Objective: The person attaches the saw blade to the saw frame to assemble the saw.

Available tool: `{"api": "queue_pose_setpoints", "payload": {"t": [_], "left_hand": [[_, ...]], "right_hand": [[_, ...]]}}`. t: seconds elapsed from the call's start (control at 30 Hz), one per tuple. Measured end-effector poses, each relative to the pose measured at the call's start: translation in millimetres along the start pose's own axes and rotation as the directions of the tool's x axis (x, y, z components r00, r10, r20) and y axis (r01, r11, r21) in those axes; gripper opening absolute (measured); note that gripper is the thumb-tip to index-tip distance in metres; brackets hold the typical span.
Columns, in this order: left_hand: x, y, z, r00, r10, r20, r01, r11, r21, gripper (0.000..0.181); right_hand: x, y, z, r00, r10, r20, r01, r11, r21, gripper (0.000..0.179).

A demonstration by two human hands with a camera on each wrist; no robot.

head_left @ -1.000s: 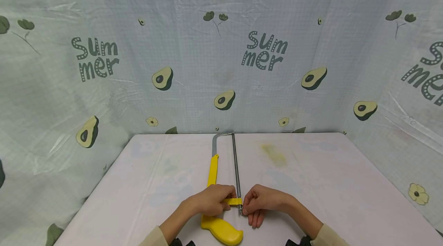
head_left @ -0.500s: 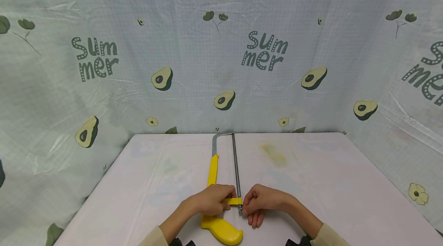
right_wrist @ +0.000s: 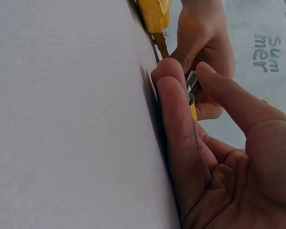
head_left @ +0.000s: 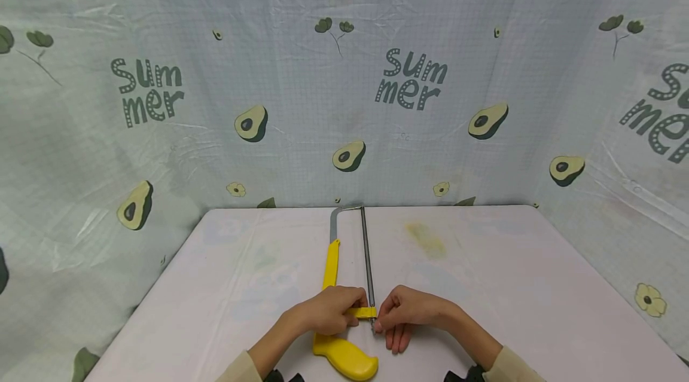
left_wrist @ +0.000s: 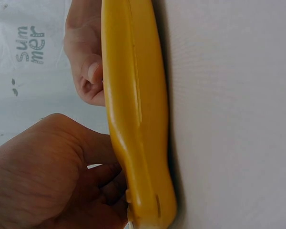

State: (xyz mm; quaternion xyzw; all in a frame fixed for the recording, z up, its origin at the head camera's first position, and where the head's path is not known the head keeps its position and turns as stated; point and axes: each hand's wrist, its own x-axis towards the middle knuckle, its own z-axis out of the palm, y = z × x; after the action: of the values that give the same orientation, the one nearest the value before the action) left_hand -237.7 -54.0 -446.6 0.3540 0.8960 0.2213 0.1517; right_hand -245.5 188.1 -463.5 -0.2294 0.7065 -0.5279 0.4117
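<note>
A hacksaw (head_left: 331,262) with a yellow handle (head_left: 350,359) and grey front frame lies lengthwise on the table. Its straight metal bar (head_left: 367,250) runs along the right side and passes through a yellow bracket (head_left: 366,312). My left hand (head_left: 331,310) grips the saw at this bracket, ahead of the handle. At the bar's near end, my right hand (head_left: 404,313) pinches a small metal wing nut (right_wrist: 191,81) between thumb and fingers, its other fingers resting low by the table. In the left wrist view the yellow handle (left_wrist: 136,95) hides part of both hands.
The table (head_left: 511,286) has a pale cover with a yellowish stain (head_left: 426,240) right of the saw. A printed sheet (head_left: 301,71) with avocados and lettering hangs behind and along both sides.
My right thumb and fingertips have shifted slightly left over the wing nut. The left hand and the hacksaw have stayed in place.
</note>
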Motion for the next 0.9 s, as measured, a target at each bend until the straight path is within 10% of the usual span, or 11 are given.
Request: {"api": "queue_pose_setpoints", "payload": {"t": [0.9], "left_hand": [[0.2,0.4,0.1,1.000,-0.006,0.002,0.006,1.000,-0.014,0.018]], "right_hand": [[0.0,-2.9,3.0,0.999,0.012,-0.040,-0.012,1.000,-0.014,0.031]]}}
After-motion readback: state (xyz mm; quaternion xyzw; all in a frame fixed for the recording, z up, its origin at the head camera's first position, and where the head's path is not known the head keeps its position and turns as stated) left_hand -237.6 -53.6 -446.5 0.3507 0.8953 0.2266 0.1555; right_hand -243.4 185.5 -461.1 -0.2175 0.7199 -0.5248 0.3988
